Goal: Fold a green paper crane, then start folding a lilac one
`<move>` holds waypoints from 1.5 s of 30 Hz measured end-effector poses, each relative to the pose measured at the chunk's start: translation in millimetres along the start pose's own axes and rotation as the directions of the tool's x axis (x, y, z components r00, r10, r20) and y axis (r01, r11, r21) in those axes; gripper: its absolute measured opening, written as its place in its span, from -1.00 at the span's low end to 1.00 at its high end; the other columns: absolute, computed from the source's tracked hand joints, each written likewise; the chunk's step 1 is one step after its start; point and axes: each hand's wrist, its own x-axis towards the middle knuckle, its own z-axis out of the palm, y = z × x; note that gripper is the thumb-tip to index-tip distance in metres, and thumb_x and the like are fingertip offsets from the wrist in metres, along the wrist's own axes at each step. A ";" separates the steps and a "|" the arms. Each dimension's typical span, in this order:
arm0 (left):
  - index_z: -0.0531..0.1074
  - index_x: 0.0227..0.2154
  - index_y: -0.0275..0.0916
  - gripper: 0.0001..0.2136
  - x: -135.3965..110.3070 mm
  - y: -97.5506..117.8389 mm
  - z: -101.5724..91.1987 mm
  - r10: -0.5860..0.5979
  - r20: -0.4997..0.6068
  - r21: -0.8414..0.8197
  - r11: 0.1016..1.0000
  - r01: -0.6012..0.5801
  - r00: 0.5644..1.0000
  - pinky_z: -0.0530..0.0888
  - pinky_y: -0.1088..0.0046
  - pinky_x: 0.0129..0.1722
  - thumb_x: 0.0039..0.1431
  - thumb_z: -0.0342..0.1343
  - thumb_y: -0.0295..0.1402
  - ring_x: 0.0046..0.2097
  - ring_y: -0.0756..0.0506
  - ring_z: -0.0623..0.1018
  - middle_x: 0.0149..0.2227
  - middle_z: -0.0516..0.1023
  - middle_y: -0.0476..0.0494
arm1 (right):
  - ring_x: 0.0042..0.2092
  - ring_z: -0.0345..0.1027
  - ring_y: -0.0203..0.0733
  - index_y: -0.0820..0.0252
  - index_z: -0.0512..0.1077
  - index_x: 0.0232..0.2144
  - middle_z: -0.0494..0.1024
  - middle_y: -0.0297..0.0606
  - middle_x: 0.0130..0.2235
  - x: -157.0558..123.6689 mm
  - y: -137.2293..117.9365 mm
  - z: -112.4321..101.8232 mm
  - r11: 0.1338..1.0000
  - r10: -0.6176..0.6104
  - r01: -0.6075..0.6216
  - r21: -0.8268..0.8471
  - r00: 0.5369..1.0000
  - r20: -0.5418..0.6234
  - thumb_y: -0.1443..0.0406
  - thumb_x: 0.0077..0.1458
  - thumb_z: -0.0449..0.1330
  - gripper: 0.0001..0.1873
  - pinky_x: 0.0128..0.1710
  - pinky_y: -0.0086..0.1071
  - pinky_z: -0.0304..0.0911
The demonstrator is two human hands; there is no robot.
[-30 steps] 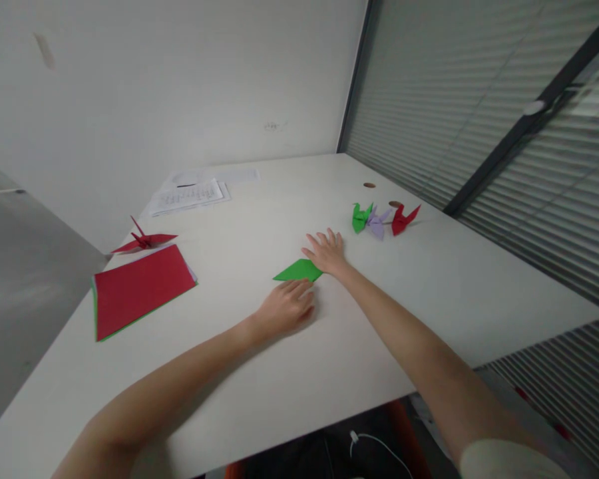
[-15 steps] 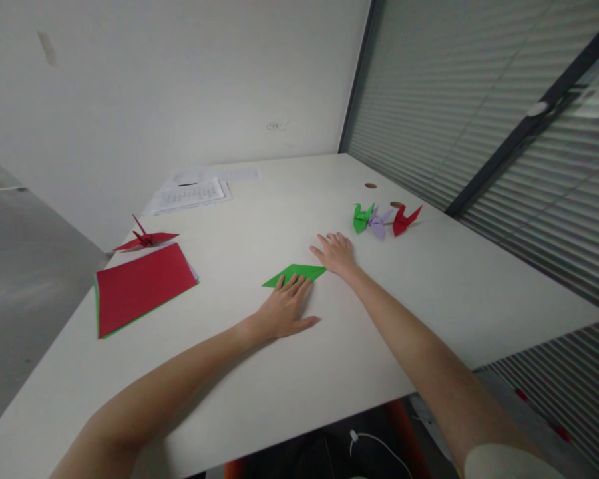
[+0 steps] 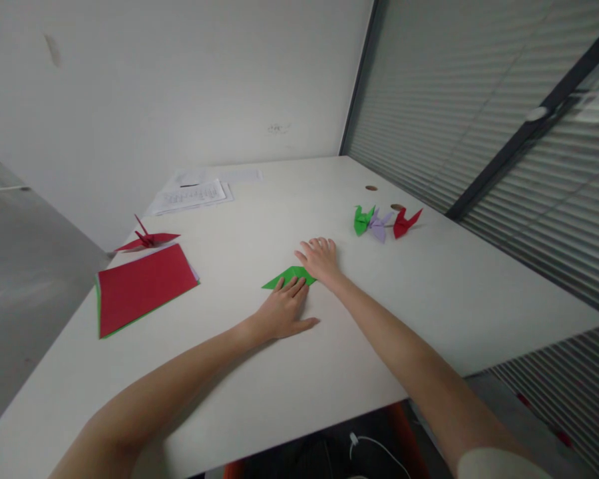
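A folded piece of green paper (image 3: 283, 277) lies flat on the white table (image 3: 279, 372). My left hand (image 3: 282, 309) rests palm down with its fingers stretched over the paper's near edge. My right hand (image 3: 319, 257) lies flat on the paper's right end, fingers spread and pointing away from me. Neither hand holds anything; both press on the paper.
A stack of red and green sheets (image 3: 142, 287) lies at the left, with a red paper crane (image 3: 147, 239) behind it. Green (image 3: 362, 220), purple (image 3: 379, 225) and red (image 3: 404, 222) folded figures stand at the right. White printed papers (image 3: 192, 196) lie at the back.
My left hand has flattened its fingers onto the green paper. My right hand has slid left along the paper, covering more of its right end.
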 end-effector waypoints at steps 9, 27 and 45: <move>0.27 0.08 -0.44 -0.37 -0.3 3.3 -0.6 -0.029 -0.051 -0.009 1.000 0.029 0.998 0.14 0.00 0.24 0.13 0.04 0.01 0.26 -0.37 0.22 0.21 0.22 -0.54 | -0.26 0.42 -0.15 0.26 0.57 -0.29 0.61 -0.14 -0.26 -0.8 85.1 -14.7 0.733 -0.085 -0.124 0.669 0.959 0.270 0.13 0.07 0.19 -0.69 -0.21 -0.33 0.28; 0.53 -0.34 -0.19 -0.80 7.1 -21.5 -4.2 -0.102 -0.124 0.077 0.991 0.112 0.987 0.40 0.21 -0.14 0.26 0.00 -0.35 -0.12 -0.17 0.47 -0.15 0.53 -0.17 | -0.39 0.33 -0.25 0.29 0.56 -0.32 0.55 -0.23 -0.42 -20.9 79.4 -21.9 0.654 -0.208 -0.177 0.736 0.893 0.399 0.19 -0.10 0.27 -0.69 -0.34 -0.37 0.23; 0.44 -0.05 -0.20 -0.72 10.9 -31.4 7.2 -0.138 -0.159 -0.040 0.990 0.133 0.978 0.40 0.15 -0.08 0.27 -0.09 -0.44 -0.03 -0.20 0.39 -0.04 0.40 -0.26 | -0.38 0.34 -0.24 0.25 0.54 -0.44 0.51 -0.24 -0.40 -23.3 68.6 -22.4 0.697 -0.216 -0.085 0.712 0.922 0.321 0.12 -0.01 0.21 -0.71 -0.35 -0.38 0.24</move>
